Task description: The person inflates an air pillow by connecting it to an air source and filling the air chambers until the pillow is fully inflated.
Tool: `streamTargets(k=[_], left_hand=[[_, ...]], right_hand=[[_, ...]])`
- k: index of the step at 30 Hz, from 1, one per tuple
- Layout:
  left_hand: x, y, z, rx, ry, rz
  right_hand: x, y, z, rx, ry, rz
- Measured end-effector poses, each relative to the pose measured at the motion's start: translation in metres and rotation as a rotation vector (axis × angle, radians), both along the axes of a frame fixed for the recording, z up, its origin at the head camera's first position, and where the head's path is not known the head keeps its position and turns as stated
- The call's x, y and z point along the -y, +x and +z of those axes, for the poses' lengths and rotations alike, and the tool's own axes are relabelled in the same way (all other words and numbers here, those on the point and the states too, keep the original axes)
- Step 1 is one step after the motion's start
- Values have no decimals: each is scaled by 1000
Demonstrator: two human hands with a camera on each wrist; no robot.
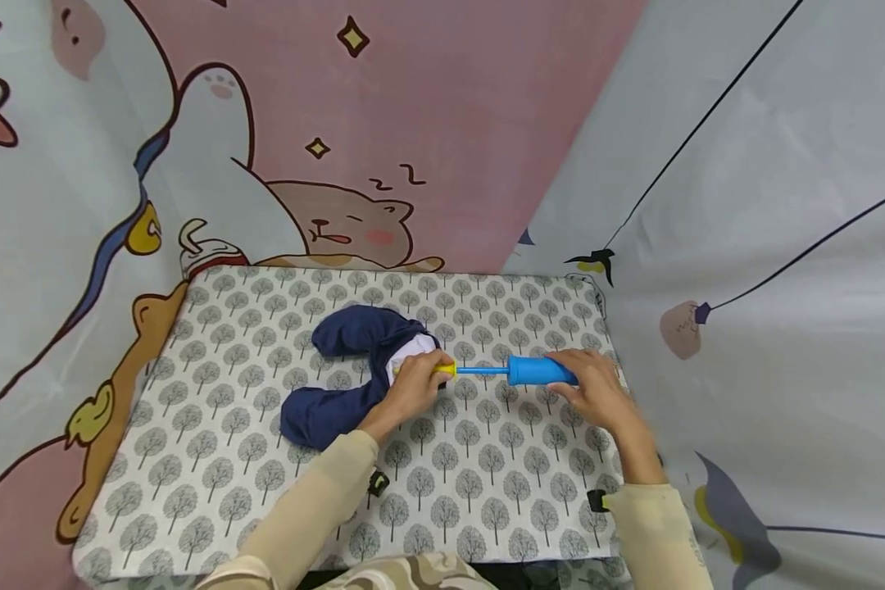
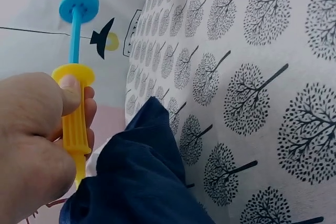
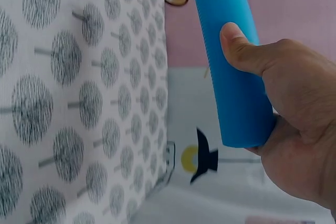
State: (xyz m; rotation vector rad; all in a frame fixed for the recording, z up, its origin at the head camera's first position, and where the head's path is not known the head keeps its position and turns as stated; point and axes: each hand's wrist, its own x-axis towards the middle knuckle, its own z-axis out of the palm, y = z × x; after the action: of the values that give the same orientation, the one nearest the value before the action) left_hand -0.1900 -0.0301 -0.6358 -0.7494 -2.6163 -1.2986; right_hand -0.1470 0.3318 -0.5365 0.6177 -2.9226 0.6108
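A hand pump with a blue barrel [image 1: 533, 370] lies level between my hands, its thin blue rod [image 1: 483, 370] drawn out. Curled round the yellow nozzle end [image 2: 75, 124], my left hand [image 1: 411, 385] has its thumb up by the flange. My right hand [image 1: 596, 388] grips the barrel's far end, thumb along its side in the right wrist view. Beneath and left of my left hand is a navy U-shaped cloth piece [image 1: 339, 414] with a white patch [image 1: 410, 349]. The nozzle's tip points toward this piece; navy fabric hides its end in the left wrist view.
A tree-print cloth [image 1: 450, 500] covers the table. Behind it stands a pink wall hanging [image 1: 472, 123] with cartoon animals, and a pale printed curtain [image 1: 782, 270] hangs along the right side.
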Motion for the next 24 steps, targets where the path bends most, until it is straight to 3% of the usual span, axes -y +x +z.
streamTargets(k=[2, 8, 16, 20, 24], left_hand=[[-3, -3, -8, 4, -26, 13], [-5, -2, -15, 9, -61, 17], [-8, 3, -7, 55, -62, 16], [-9, 7, -2, 44, -63, -14], [-8, 6, -3, 42, -77, -25]], right_hand=[[10, -2, -2, 5, 5, 10], [40, 0, -18, 11, 8, 23], [71, -3, -27, 20, 20, 24], [65, 0, -26, -2, 32, 28], [39, 0, -22, -14, 24, 37]])
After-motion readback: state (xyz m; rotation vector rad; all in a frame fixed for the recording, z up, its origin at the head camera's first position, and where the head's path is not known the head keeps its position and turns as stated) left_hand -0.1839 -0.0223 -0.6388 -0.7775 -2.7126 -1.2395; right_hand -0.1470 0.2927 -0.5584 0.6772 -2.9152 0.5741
